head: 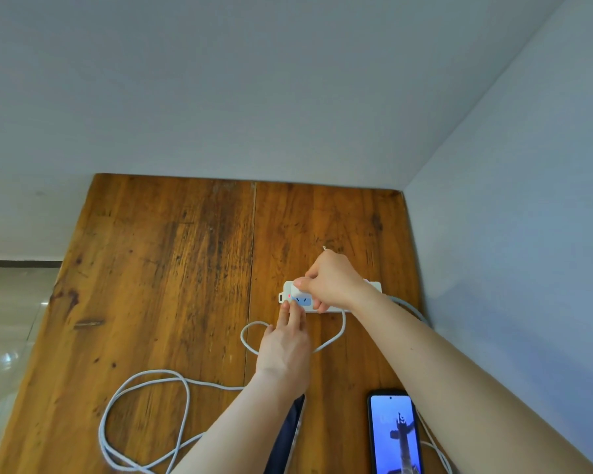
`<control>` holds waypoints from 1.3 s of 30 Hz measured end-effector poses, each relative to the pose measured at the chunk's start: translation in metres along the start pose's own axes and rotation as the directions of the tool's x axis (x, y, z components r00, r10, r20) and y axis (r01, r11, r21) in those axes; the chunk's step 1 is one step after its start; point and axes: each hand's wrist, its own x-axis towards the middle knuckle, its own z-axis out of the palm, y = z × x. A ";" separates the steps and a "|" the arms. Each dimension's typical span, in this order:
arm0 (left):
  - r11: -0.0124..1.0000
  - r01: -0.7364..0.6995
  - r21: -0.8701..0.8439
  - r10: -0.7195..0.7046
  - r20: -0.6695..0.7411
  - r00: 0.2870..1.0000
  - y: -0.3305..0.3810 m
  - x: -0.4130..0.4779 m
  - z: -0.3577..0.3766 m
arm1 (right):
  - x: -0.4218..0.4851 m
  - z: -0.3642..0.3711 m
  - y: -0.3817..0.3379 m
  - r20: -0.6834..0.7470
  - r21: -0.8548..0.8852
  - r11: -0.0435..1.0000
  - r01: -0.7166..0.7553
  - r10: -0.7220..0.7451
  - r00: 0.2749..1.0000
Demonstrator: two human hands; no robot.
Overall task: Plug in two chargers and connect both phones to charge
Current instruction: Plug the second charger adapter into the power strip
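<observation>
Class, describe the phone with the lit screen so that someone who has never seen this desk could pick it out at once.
Start at the wooden table set into the corner of the walls, then come to its near right edge. There, below the white power strip that both hands work on, lies the phone, face up. Its screen glows blue, while the other phone, to its left, is dark and half hidden under a forearm.
</observation>
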 end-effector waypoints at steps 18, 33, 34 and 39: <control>0.996 -0.049 -0.069 0.045 -0.058 0.997 -0.008 -0.005 0.003 | -0.001 0.019 -0.013 -0.115 -0.085 0.996 0.041 -0.051 0.992; 0.985 -0.056 -0.165 0.050 -0.040 0.998 -0.019 -0.007 0.014 | -0.005 0.020 -0.012 -0.113 -0.222 0.975 0.028 -0.054 0.992; 0.981 -0.049 -0.186 0.042 -0.041 0.998 -0.020 -0.011 0.014 | -0.008 0.020 -0.013 -0.144 -0.284 0.958 0.031 -0.074 0.987; 0.950 0.020 -0.312 -0.080 -0.182 0.980 -0.036 -0.052 0.026 | -0.033 0.040 -0.020 -0.346 -0.461 0.869 0.182 -0.365 0.864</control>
